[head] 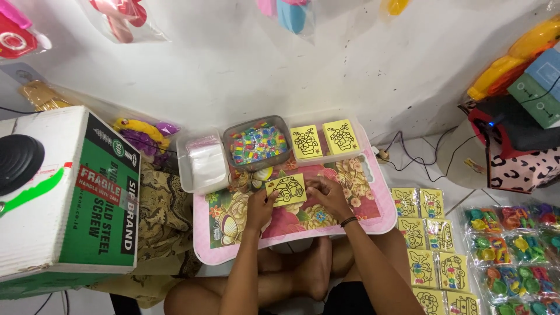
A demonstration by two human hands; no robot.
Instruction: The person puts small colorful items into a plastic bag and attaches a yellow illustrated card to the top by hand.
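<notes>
I hold a small yellow card with a car outline over a pink flowered tray on my lap. My left hand grips the card's left edge. My right hand, with a dark band at the wrist, pinches its right edge. Behind the card, at the tray's far side, sit a clear tub of small coloured pieces, a white tub of clear plastic bags, and two more yellow cards with flower outlines.
A white and green cardboard box stands at my left. On the floor at my right lie rows of bagged yellow cards and packets of coloured pieces. A white wall is close ahead; cables run along its base.
</notes>
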